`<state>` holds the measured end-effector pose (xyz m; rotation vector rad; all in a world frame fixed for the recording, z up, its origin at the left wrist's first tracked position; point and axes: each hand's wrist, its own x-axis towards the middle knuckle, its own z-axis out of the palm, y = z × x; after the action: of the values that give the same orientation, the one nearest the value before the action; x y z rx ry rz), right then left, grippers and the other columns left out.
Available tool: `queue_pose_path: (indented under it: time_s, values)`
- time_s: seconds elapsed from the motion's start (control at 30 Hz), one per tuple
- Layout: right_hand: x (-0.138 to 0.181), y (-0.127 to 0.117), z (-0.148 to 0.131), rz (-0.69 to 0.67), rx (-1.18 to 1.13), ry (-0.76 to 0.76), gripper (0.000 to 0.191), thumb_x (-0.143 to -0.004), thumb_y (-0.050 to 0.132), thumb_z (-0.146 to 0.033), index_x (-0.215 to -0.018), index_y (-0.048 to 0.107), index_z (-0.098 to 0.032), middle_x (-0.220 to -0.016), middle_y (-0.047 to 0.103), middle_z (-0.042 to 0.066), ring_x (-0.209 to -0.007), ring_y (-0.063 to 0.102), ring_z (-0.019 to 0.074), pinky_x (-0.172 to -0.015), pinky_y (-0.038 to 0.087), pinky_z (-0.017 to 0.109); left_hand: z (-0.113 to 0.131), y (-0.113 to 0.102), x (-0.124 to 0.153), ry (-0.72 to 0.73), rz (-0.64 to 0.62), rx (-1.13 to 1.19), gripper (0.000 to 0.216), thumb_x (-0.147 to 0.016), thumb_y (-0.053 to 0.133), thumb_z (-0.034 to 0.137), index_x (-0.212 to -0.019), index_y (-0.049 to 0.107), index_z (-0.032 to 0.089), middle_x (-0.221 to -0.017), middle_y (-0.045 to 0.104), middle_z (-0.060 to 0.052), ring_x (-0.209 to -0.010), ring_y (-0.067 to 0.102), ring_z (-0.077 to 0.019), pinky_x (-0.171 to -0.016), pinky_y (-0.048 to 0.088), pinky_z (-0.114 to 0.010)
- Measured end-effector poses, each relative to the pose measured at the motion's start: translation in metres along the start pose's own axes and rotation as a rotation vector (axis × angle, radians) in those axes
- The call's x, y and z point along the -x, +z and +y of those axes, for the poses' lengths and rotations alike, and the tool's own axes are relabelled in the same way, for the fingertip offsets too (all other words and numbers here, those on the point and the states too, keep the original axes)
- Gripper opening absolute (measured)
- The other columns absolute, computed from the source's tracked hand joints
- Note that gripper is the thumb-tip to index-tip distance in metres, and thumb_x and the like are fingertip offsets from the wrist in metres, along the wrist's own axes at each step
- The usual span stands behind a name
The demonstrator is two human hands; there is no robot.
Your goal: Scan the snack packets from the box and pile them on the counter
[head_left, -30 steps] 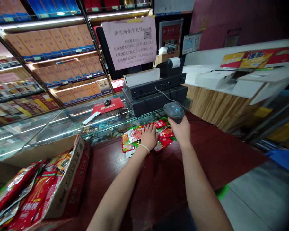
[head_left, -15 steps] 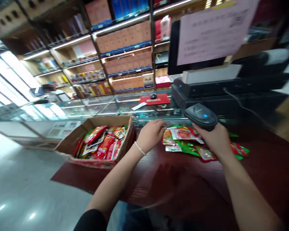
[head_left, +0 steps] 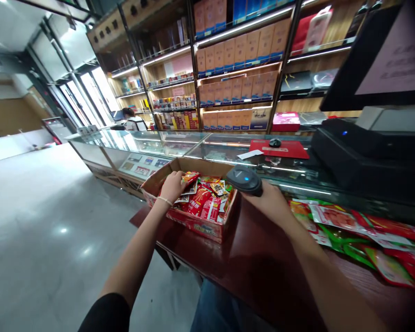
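Snack packet (head_left: 189, 177), red and orange, is at the top of the pile inside the cardboard box (head_left: 193, 225), near the box's far left corner. Head view: the left hand (head_left: 173, 185) reaches into the box with fingers curled over this packet, pinching its edge; a thin band circles the wrist. More packets (head_left: 204, 203) fill the box, lying loosely over one another. The right hand (head_left: 271, 205) is closed around the handle of a dark barcode scanner (head_left: 245, 180), whose head shows a lit blue lamp and hangs just above the right rim of the box. The box stands at the left end of the dark red counter (head_left: 256, 263). Loose packets (head_left: 346, 228), red and green, are spread flat on the counter to the right, well apart from both hands. Behind them stands a black till unit (head_left: 363, 157). A glass display case (head_left: 166, 145) runs behind the box, carrying a red pad (head_left: 280, 149) with a mouse (head_left: 275, 143) on it. Lit shelves (head_left: 238, 69) hold rows of cartons. Another person (head_left: 129, 121) is at the far end of the case, too small to detail.
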<state>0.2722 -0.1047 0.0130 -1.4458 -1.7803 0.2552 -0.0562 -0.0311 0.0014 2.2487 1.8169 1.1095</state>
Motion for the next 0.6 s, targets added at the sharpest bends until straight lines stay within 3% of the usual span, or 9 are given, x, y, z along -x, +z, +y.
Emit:
queue_pose_path:
  time_s: [0.1, 0.23, 0.33, 0.43, 0.6]
  values:
    - [-0.008, 0.027, -0.020, -0.073, 0.018, -0.027, 0.036, -0.078, 0.067, -0.044, -0.109, 0.069, -0.025, -0.095, 0.077, 0.007, -0.092, 0.071, 0.0315, -0.072, 0.052, 0.035, -0.021, 0.004, 0.000, -0.064, -0.054, 0.020, 0.027, -0.071, 0.074, 0.023, -0.097, 0.067, 0.018, -0.099, 0.065, -0.014, -0.100, 0.061, -0.0323, -0.098, 0.041, -0.042]
    - [-0.010, 0.043, -0.032, -0.135, 0.095, -0.034, 0.033, -0.079, 0.067, -0.041, -0.107, 0.068, -0.024, -0.090, 0.077, 0.008, -0.088, 0.072, 0.0329, -0.068, 0.050, 0.033, -0.029, 0.014, -0.002, -0.188, -0.159, 0.128, 0.038, -0.060, 0.082, 0.020, -0.095, 0.066, 0.018, -0.097, 0.067, -0.014, -0.103, 0.063, -0.0333, -0.099, 0.041, -0.041]
    - [-0.007, 0.043, -0.031, -0.150, 0.142, -0.038, 0.036, -0.078, 0.067, -0.039, -0.111, 0.067, -0.023, -0.091, 0.077, 0.009, -0.087, 0.073, 0.0336, -0.068, 0.050, 0.033, -0.026, 0.014, -0.003, -0.206, -0.279, -0.089, 0.028, -0.069, 0.074, 0.019, -0.096, 0.066, 0.017, -0.097, 0.068, -0.013, -0.102, 0.064, -0.0302, -0.096, 0.042, -0.038]
    - [-0.001, 0.036, -0.025, -0.140, 0.140, -0.020, 0.036, -0.078, 0.067, -0.038, -0.112, 0.068, -0.024, -0.092, 0.077, 0.008, -0.089, 0.073, 0.0321, -0.068, 0.050, 0.032, -0.021, 0.007, -0.001, -0.097, -0.249, -0.320, 0.015, -0.081, 0.061, 0.020, -0.095, 0.066, 0.018, -0.103, 0.068, -0.012, -0.098, 0.065, -0.0256, -0.087, 0.045, -0.032]
    - [0.010, 0.019, -0.011, -0.090, 0.102, -0.018, 0.041, -0.078, 0.067, -0.038, -0.117, 0.067, -0.025, -0.093, 0.078, 0.007, -0.090, 0.072, 0.0312, -0.070, 0.051, 0.032, -0.012, -0.004, 0.000, -0.078, -0.290, -0.220, 0.018, -0.080, 0.064, 0.036, -0.075, 0.063, 0.019, -0.080, 0.068, -0.006, -0.078, 0.064, -0.0221, -0.069, 0.043, -0.028]
